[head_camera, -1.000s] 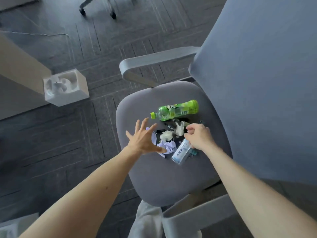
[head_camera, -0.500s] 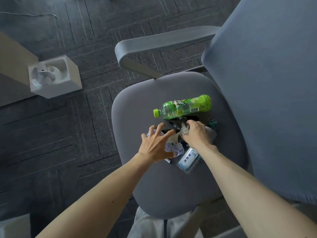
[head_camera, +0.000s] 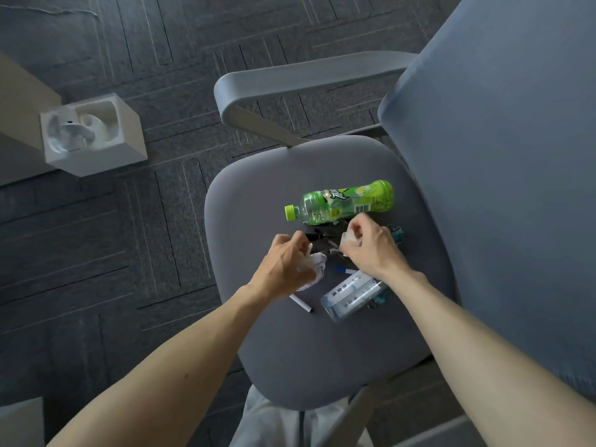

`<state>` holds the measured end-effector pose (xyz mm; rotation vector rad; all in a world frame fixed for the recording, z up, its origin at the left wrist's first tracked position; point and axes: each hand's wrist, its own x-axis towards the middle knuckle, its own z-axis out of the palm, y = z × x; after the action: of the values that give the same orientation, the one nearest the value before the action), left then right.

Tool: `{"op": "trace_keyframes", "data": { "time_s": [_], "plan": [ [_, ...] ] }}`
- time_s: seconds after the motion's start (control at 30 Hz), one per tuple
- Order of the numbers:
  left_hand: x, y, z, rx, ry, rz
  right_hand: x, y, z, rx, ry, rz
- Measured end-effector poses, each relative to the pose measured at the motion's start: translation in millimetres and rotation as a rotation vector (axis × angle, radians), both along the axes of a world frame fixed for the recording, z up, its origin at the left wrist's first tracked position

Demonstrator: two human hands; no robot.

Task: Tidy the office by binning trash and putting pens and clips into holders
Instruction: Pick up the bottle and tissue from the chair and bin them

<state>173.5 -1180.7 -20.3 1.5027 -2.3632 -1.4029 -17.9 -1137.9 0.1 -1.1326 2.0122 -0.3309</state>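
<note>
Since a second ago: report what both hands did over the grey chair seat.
The left hand, open and spread then, has closed round the crumpled white-and-purple paper. The right hand has closed on a pale crumpled wad. The green plastic bottle and the clear labelled bottle lie where they were.

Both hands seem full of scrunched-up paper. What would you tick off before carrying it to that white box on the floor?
1. Left hand grips the crumpled paper: ok.
2. Right hand grips the tissue wad: ok.
3. No pen or clip caught inside either wad: cannot tell, the hands hide it.
4. White bin open on top and in sight: ok.
5. Seat free of trash: not ok; the green bottle and the clear bottle lie on it.
</note>
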Motion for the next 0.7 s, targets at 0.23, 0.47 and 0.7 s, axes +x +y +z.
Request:
{"op": "trace_keyframes", "data": {
  "time_s": [0.23,0.47,0.7],
  "plan": [
    [11,-20,8,0.160,0.114,0.237,-21,-40,20,-0.155,0.102,0.129],
    [26,-34,9,0.289,0.276,0.359,-17,-71,11,-0.058,0.521,0.455],
    [32,-38,7,0.329,0.393,0.463,-12,-71,-22,0.003,0.783,0.529]
  ]
}}
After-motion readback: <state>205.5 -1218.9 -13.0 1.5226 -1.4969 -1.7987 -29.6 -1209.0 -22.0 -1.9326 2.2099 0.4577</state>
